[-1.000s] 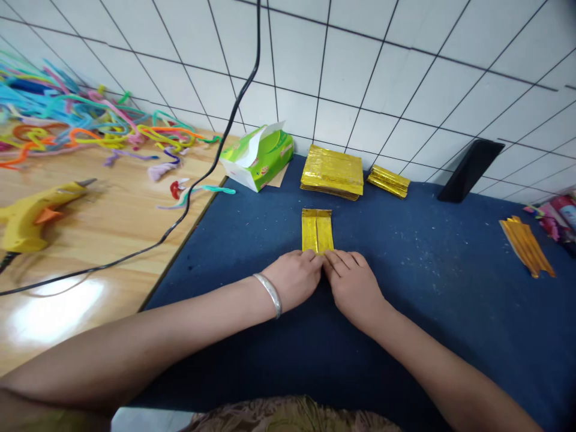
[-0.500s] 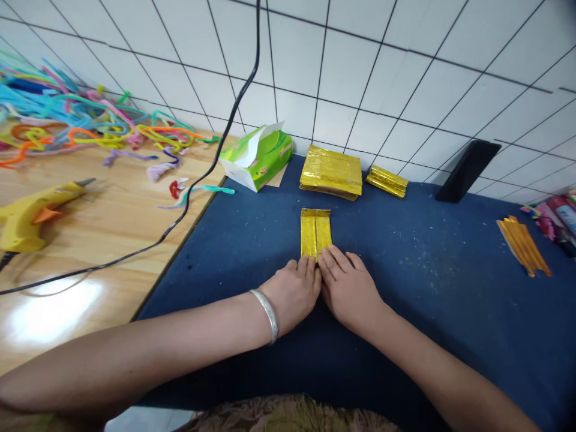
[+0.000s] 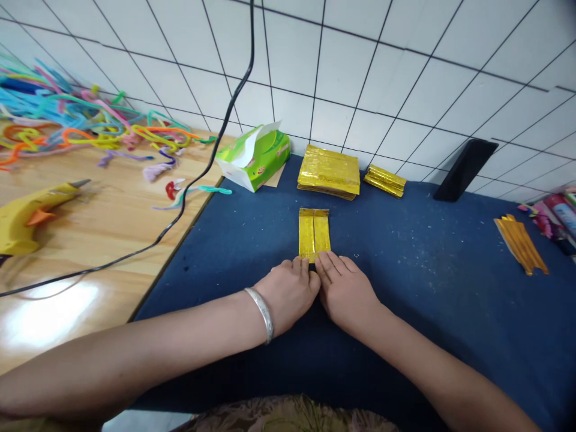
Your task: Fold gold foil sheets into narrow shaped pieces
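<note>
A folded sheet of gold foil paper (image 3: 314,231) lies on the dark blue table cover, a seam running down its middle and a narrow crease along its far edge. At the sheet's near edge, my left hand (image 3: 290,293) has its fingers curled over the left corner. My right hand (image 3: 346,291) holds the right corner with its fingers pressed together. Both thumbs are mostly hidden beneath or between the hands. A silver bangle (image 3: 261,312) circles my left wrist.
Behind the sheet sit a stack of gold paper (image 3: 328,171), a small folded gold piece (image 3: 385,180) and a green tissue box (image 3: 265,157). A black phone-like slab (image 3: 465,171) leans on the tiled wall. Leftward lie a glue gun (image 3: 27,219), pipe cleaners (image 3: 90,129) and a black cable (image 3: 173,225).
My right fingers have slid slightly nearer, toward the sheet's near edge, and a small gap now shows between the hands. The whole view has shifted a little.
</note>
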Tool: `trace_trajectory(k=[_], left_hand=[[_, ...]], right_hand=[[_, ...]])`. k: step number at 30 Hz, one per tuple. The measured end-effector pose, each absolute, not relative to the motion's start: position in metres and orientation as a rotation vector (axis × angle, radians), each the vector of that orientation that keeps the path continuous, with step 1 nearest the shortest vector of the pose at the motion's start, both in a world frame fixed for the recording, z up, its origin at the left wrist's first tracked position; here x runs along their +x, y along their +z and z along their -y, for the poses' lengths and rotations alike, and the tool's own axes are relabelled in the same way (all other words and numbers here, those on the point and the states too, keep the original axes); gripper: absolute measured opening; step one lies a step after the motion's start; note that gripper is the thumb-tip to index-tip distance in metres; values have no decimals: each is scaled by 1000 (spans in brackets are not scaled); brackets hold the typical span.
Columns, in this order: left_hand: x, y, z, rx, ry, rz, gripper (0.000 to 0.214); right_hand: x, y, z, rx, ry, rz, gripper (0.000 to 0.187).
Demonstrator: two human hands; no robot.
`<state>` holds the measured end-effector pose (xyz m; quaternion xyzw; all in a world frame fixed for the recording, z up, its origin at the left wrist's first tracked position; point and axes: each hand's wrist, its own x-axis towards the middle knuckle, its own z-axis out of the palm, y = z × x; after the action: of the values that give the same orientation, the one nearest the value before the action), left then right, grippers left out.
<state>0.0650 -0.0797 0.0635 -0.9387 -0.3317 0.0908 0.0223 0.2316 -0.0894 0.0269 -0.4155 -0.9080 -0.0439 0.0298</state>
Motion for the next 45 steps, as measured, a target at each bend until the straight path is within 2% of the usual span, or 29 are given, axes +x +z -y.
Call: trace_trajectory(k=[3,8,12,16,21,23,26,29,37,45], left_hand=[[63,65,76,-2935,262,1022,18],[62,68,76,-2956,274,1034,15],[62,66,78,-2990,231,1014,12],[66,59,80,-3084,16,1012,18],[60,65,62,-3315,-68,811,22],[45,75,41,-3302,72,987,19],[14,85,2,-2861,87,1491,20],[-11,76,-30,-2590,145,1702,25],[-1,24,-41,-2882,-181,1252,45],[21,6,-24,-2945,-246,1194,43]], right_hand=[[233,27,92,-1342,-230,2773,41],[233,27,93,-1338,-350,2786,39],[237,26,87,-1310,-297,2775,39],[246,27,73,-1344,-196,2725,39],[256,26,59,-1411,-182,2660,41],[257,25,58,-1433,-178,2635,42],[256,22,57,-1437,-179,2617,41],[256,21,56,-1435,-197,2620,41],[255,20,57,-1422,-222,2632,41],[255,19,56,-1413,-224,2612,41]])
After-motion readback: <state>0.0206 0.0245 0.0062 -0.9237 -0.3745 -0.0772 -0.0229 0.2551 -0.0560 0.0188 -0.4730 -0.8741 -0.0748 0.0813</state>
